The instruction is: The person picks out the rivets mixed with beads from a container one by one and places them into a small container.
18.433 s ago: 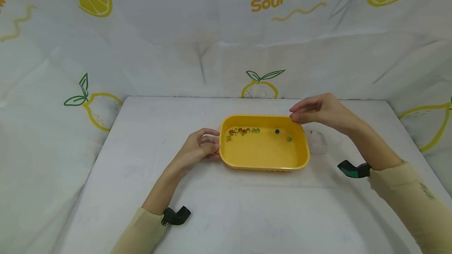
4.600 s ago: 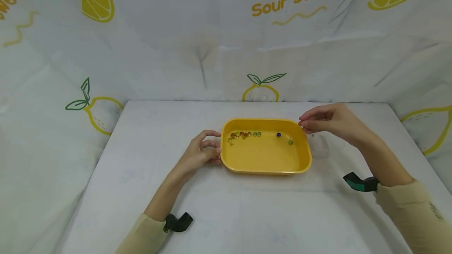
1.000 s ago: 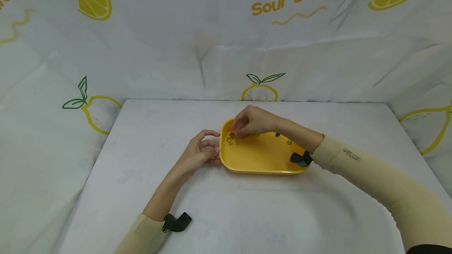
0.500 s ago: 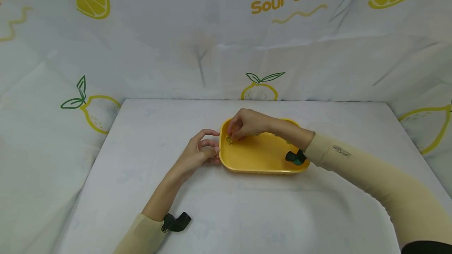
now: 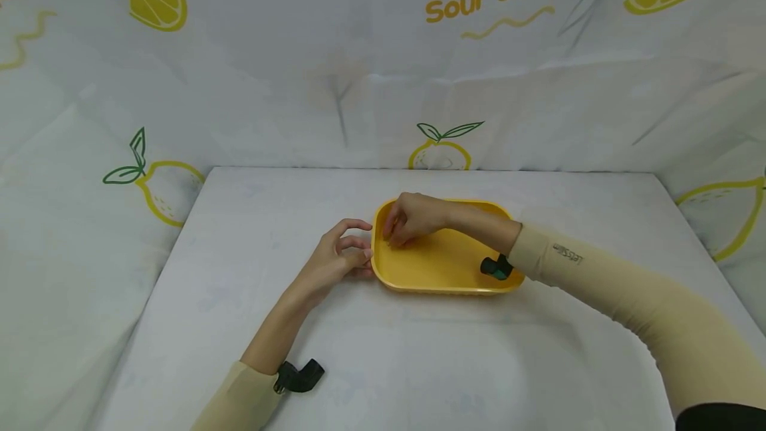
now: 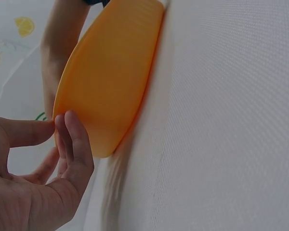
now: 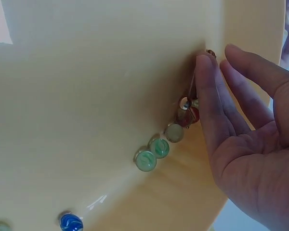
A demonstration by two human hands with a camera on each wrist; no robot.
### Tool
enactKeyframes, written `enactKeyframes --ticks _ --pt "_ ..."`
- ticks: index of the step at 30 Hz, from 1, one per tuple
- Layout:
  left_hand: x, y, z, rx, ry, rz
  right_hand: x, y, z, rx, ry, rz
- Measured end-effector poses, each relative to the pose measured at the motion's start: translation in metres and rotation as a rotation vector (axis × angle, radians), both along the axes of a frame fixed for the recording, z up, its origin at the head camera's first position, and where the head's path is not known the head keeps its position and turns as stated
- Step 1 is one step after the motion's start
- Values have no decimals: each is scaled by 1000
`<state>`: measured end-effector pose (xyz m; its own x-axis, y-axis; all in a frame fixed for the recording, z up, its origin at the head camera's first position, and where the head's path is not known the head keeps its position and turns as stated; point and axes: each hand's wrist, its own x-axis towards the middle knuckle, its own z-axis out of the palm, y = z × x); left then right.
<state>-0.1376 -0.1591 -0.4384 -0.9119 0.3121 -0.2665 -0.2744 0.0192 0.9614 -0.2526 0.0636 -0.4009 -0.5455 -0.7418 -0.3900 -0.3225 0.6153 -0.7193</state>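
Observation:
A yellow tray point(image 5: 437, 268) lies on the white table. At its left end my left hand point(image 5: 335, 255) holds the rim, with thumb and fingertips close together there in the left wrist view. My right hand point(image 5: 419, 215) reaches into the tray's left part, fingers pointing down. In the right wrist view its fingertips are beside a small brown piece point(image 7: 211, 53); whether they pinch it is unclear. Close to these fingers lie a reddish-brown marble point(image 7: 186, 117), a clear marble point(image 7: 174, 133) and a green marble point(image 7: 146, 160). A blue marble point(image 7: 71, 222) sits farther off.
The white table point(image 5: 371, 358) spreads around the tray, backed by a lemon-print cloth point(image 5: 269, 85). My right forearm's sleeve point(image 5: 598, 291) crosses the tray's right edge and the table. Black wrist mounts point(image 5: 302, 376) are on both wrists.
My right hand has left the tray's far right corner for its left end, then shifted slightly toward me. The left hand and tray stay put. The sleeve now hides a clear container right of the tray.

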Motion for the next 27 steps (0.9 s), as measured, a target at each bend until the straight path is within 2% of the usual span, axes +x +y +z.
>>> enactKeyframes --ticks 27 --pt "0 -1 -1 -8 -5 -1 2 -7 -4 80 18 9"
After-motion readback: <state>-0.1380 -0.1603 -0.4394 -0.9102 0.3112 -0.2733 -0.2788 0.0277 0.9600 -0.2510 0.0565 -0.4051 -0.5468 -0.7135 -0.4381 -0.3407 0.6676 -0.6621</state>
